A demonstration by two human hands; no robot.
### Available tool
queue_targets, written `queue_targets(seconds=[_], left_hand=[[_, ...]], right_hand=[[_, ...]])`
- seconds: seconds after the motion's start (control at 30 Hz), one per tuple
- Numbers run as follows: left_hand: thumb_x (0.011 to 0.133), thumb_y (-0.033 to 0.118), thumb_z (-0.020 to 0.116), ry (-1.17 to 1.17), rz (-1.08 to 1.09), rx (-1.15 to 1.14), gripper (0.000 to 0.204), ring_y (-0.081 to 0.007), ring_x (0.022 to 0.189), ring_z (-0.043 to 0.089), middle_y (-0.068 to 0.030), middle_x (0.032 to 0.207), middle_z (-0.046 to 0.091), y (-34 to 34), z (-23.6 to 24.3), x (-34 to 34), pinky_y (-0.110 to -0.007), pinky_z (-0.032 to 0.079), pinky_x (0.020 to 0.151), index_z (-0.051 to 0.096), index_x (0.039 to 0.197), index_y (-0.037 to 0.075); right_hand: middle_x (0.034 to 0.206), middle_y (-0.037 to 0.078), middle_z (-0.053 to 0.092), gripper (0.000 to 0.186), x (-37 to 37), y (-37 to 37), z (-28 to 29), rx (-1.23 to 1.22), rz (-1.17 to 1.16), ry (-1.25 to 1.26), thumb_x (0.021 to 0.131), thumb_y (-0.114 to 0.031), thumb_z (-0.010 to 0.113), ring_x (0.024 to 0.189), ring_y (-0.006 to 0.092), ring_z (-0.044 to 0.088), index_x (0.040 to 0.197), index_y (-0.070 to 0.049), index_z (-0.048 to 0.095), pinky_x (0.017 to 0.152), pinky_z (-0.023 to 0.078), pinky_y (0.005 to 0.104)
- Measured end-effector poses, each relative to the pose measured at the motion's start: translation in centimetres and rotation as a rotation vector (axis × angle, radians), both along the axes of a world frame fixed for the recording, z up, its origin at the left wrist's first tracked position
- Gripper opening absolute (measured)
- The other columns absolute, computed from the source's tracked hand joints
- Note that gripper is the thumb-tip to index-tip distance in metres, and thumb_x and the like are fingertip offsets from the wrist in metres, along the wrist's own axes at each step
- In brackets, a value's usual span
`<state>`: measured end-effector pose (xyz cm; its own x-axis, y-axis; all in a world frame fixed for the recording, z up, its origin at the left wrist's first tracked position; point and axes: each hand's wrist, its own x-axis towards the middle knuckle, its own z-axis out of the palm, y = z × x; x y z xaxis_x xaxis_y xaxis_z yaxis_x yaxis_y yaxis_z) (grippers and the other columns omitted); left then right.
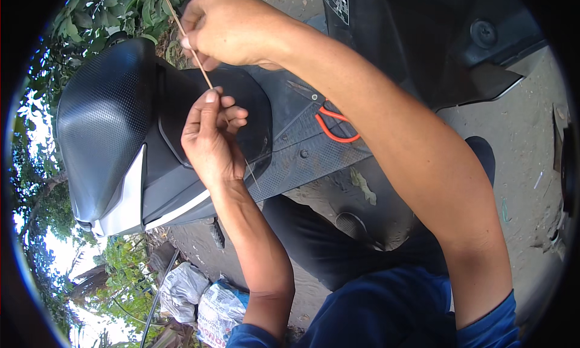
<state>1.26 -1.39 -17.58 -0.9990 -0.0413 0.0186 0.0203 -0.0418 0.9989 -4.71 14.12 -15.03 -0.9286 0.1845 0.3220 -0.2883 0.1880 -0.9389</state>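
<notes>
This is a place out of doors, a yard or a roadside; which of the two cannot be told. A scooter (254, 97) stands on bare, dusty ground (525, 167), with a loose leaf (363, 186) beside its footboard (290, 164). Past the scooter's seat (109, 121) crowd leafy trees (78, 22), bright daylight (63, 257) showing through the gaps. Pale sacks (180, 287) and low greenery (121, 272) lie near the scooter's seat end.

- Our left hand (208, 133), left of centre, pinches thumb-up, its other fingers loosely curled.
- Our left forearm (252, 233) slants up from the bottom edge.
- Our right hand (226, 28), upper left, has bent fingers; our right arm (411, 136) crosses from lower right.
</notes>
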Motion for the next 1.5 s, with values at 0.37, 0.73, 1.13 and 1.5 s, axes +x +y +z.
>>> queue_targets(seconds=[0.37,0.73,1.13,1.5], left_hand=[[0.093,0.014,0.068,-0.120,0.019,-0.032,0.020,-0.0134,0.059,0.063,-0.0107,0.080,0.069,-0.4,-3.3,0.3,-0.022,0.049,0.054,0.066,0.101,-0.004],[0.093,0.010,0.065,-0.145,0.070,0.021,0.015,-0.0123,0.059,0.060,-0.0101,0.078,0.067,0.3,-3.6,-0.4,-0.022,0.047,0.056,0.065,0.098,-0.005],[0.097,0.006,0.059,-0.060,0.077,0.366,0.017,-0.0172,0.088,0.066,-0.0126,0.099,0.067,-0.8,-7.6,-1.0,-0.031,0.055,0.084,0.057,0.112,-0.002],[0.084,0.011,0.067,0.219,0.040,-0.757,0.027,-0.0209,0.078,0.064,-0.0176,0.089,0.070,-2.1,-8.6,1.0,-0.037,0.050,0.073,0.062,0.102,-0.009]], right_hand=[[0.080,0.014,0.071,0.011,1.8,0.3,-3.9,-0.354,0.310,-0.214,0.087,-0.004,0.062,0.069,0.0176,0.070,0.093,0.004,0.066,0.064,0.057,0.0306],[0.087,0.017,0.072,0.014,3.3,-0.9,-3.7,0.059,0.137,-0.012,0.087,-0.011,0.066,0.078,0.0276,0.072,0.094,0.001,0.065,0.070,0.054,0.0375],[0.089,0.016,0.070,0.014,0.5,-4.2,-2.6,-0.520,0.021,0.077,0.089,-0.002,0.065,0.080,0.0198,0.071,0.099,0.006,0.060,0.070,0.061,0.0306],[0.079,0.019,0.067,0.014,-0.2,-9.6,-2.2,-0.994,-0.045,0.127,0.089,-0.004,0.061,0.079,0.0438,0.066,0.093,0.000,0.048,0.070,0.051,0.0502]])
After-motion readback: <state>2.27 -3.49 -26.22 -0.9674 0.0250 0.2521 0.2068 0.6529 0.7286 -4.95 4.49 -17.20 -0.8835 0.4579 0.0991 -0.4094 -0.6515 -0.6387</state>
